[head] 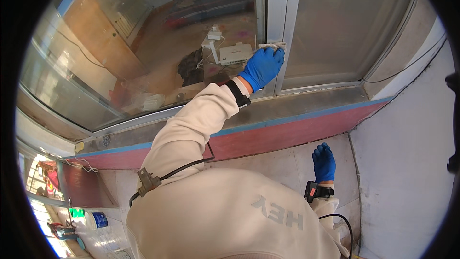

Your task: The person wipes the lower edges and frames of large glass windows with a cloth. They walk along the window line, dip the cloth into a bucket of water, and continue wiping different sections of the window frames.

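My left hand [264, 65], in a blue glove, holds a folded whitish cloth [275, 45] against the lower part of the metal window frame [284, 10], where two panes meet. The glove covers part of the cloth. Lower and to the right, my right hand [324, 162], also blue-gloved, hangs beside my body over the tiled floor. Its fingers are drawn together and curled, with nothing visible in them. Both wrists wear black bands.
Behind the glass, a white router [235, 54] and cables are seen. A grey sill [287, 105] runs below the window above a red wall band [258, 140]. A white wall [406, 158] stands at right. A bucket [96, 219] sits at lower left.
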Motion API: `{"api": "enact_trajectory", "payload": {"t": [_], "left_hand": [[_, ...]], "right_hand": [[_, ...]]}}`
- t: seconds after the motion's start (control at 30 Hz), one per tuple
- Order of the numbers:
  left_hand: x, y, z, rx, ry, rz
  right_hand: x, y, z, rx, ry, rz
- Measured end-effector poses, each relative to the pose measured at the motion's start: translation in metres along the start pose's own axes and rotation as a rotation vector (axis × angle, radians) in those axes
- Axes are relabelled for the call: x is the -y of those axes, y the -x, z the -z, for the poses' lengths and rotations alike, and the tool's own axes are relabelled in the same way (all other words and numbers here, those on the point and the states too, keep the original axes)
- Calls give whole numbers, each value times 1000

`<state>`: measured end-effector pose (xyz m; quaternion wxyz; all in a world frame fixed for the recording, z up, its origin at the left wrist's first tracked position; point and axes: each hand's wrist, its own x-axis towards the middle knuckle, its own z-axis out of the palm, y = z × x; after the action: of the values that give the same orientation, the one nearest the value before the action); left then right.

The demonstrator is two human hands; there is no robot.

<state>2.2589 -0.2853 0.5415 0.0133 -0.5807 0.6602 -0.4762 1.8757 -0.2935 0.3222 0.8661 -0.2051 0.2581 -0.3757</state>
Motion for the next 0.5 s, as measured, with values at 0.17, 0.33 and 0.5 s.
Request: {"api": "enact_trajectory", "payload": {"t": [0.17, 0.33, 0.5], "left_hand": [[-57, 47, -52, 164, -40, -79], [-80, 76, -72, 320, 35, -241], [-49, 111, -64, 215, 173, -59]], "right_hand": [[9, 8, 13, -92, 35, 0], [18, 9, 13, -66, 64, 4], [17, -7, 1, 28, 77, -37]]}}
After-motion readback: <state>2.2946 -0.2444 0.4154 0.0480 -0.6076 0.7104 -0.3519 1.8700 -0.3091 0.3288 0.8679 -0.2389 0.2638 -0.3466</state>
